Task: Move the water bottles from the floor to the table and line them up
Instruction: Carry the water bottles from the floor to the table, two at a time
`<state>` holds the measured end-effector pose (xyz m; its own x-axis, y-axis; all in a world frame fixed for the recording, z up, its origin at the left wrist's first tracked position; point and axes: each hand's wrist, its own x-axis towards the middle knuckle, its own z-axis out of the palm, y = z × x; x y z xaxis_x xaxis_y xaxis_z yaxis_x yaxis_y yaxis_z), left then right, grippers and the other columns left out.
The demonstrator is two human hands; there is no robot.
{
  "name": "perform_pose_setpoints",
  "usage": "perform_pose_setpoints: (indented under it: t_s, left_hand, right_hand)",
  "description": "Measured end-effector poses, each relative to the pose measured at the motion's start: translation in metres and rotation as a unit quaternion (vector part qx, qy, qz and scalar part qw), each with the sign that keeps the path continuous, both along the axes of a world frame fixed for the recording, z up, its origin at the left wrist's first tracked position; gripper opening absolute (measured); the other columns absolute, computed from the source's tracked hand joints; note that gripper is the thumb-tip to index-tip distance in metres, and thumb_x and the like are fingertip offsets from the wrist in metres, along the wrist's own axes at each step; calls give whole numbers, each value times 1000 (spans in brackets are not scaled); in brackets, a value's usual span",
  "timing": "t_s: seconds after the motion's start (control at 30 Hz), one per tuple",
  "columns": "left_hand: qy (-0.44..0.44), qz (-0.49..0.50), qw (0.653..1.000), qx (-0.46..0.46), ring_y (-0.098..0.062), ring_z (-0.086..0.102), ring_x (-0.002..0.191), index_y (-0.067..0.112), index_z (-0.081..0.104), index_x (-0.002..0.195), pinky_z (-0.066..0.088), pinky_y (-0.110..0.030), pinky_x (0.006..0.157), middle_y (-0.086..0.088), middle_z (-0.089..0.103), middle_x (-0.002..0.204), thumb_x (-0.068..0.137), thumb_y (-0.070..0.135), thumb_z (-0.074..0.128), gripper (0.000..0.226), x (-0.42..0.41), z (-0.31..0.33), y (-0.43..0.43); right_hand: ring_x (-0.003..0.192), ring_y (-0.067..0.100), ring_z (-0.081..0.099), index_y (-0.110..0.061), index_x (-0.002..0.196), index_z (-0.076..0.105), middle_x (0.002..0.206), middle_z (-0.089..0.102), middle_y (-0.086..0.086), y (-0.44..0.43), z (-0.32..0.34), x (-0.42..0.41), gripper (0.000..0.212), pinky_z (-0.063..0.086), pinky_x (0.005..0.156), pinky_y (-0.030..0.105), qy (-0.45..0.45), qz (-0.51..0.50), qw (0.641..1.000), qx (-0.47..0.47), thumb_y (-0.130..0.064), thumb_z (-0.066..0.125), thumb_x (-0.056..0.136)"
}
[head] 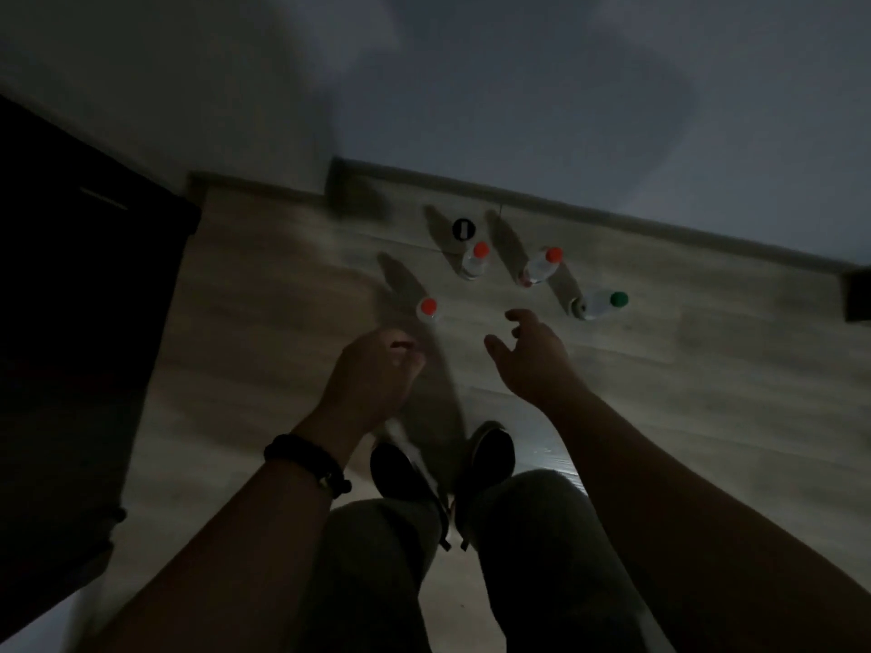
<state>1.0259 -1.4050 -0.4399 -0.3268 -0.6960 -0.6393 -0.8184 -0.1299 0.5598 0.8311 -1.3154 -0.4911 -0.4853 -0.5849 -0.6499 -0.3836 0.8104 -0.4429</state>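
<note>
Several clear water bottles stand on the pale wood floor near the wall. One with an orange cap (pixel 429 308) is nearest, just above my left hand (pixel 372 374). Two more orange-capped bottles (pixel 475 260) (pixel 542 267) stand farther back, and a green-capped bottle (pixel 601 304) is at the right. My left hand is loosely curled below the nearest bottle and holds nothing. My right hand (pixel 532 355) is open with fingers spread, between the nearest bottle and the green-capped one, touching neither.
A dark piece of furniture (pixel 70 369) fills the left side. A small black round object (pixel 464 229) lies by the baseboard (pixel 612 214). My shoes (pixel 443 468) and legs are below my hands. The room is dim.
</note>
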Motion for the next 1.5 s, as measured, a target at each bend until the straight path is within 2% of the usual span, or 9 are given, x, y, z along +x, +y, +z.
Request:
perform_pose_setpoints:
  t_s: [0.13,0.33,0.47,0.73,0.87,1.0,1.2,1.33,1.5]
  left_hand:
    - [9,18,1000,-8,-10,66,92,9,70,115,37,1,65,-7,73,113,91,22,73,28,-13,-89,-8]
    - [21,45,999,-8,-14,64,98,19,66,119,41,-19,79,2,67,106,87,25,77,35,-23,-185,-21]
    - [34,36,997,-58,4,58,82,27,64,116,39,-6,65,15,63,98,85,33,79,35,-23,-230,-38]
    - [27,-47,994,-99,-15,51,128,27,44,146,46,-36,103,3,50,146,76,44,86,84,-49,-287,-67]
    - [27,-92,992,-77,-17,45,135,22,37,152,41,-32,105,0,45,152,71,44,89,99,-46,-314,-90]
    - [66,-123,990,-18,-8,48,123,21,37,152,37,1,79,18,48,131,60,43,94,110,-38,-343,-111]
    - [27,-224,974,28,0,52,108,55,51,120,43,-18,83,34,51,111,33,73,87,95,-46,-381,-113]
    - [54,-211,975,32,-13,45,136,42,34,150,39,-32,110,15,45,151,22,94,69,142,-50,-395,-106]
    - [109,-170,979,26,-2,48,123,44,53,133,38,-23,98,13,51,141,71,55,82,69,-56,-407,-96]
  right_hand:
    - [96,16,57,-21,146,42,133,60,12,-19,-104,-11,64,42,78,30,1,-4,1000,-4,-47,66,94]
    - [127,30,55,-20,150,35,145,52,15,-64,-222,-43,74,48,99,41,18,-44,998,-32,-50,68,91]
    - [136,32,48,-23,156,23,153,45,11,-105,-283,-58,93,45,106,48,12,-112,989,-95,-52,74,84]
    - [128,24,53,-28,151,34,139,53,2,-155,-365,-78,94,48,94,38,-63,-168,970,-165,-66,75,75]
    - [82,-5,54,-43,102,54,90,57,-22,-173,-374,-75,39,48,86,33,-3,-170,956,-238,-71,66,78]
    - [82,5,59,-36,93,53,85,60,-17,-178,-363,-77,29,51,87,34,19,-121,960,-253,-57,70,86]
    - [85,5,66,-16,96,66,89,71,-1,-168,-322,-86,34,55,80,28,6,-104,953,-286,-50,69,91]
    - [77,-3,65,-18,93,66,84,69,-6,-162,-291,-87,38,53,68,21,50,-61,947,-312,-56,66,91]
    - [86,11,68,-16,97,67,90,72,0,-152,-278,-92,40,58,84,43,40,-77,940,-331,-55,65,91]
